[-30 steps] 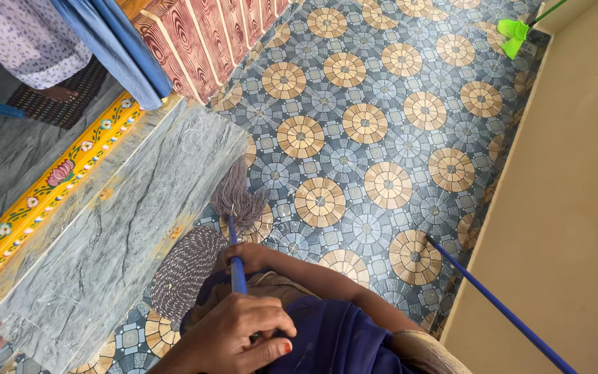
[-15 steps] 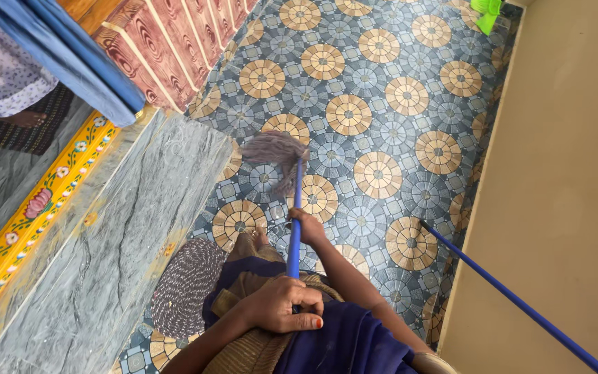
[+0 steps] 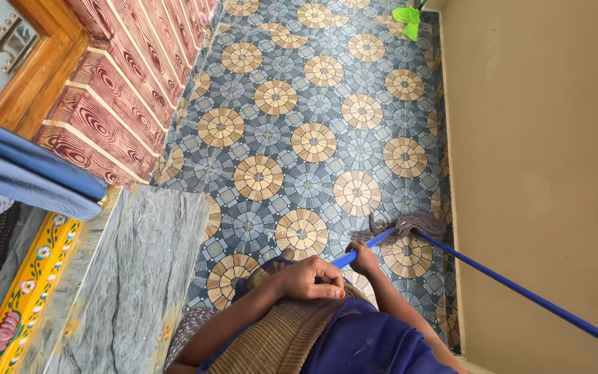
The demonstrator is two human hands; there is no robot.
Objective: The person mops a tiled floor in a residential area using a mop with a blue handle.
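while both hands grip the blue mop handle [image 3: 363,248], the left hand [image 3: 311,278] closed around its upper part near the body and the right hand [image 3: 364,257] wrapped lower down, the grey string mop head [image 3: 407,224] lies on the patterned tile floor [image 3: 292,104] just beside the floor's right edge, where the beige wall [image 3: 541,138] rises. mopping this strip well calls for keeping the head flat and pressed down, drawing it along the wall line so the strands reach the joint. a second blue pole [image 3: 520,291] leans at that wall and touches or crosses the mop head; i would steer clear of knocking it. a green tool [image 3: 407,19] sits at the floor's far right corner.
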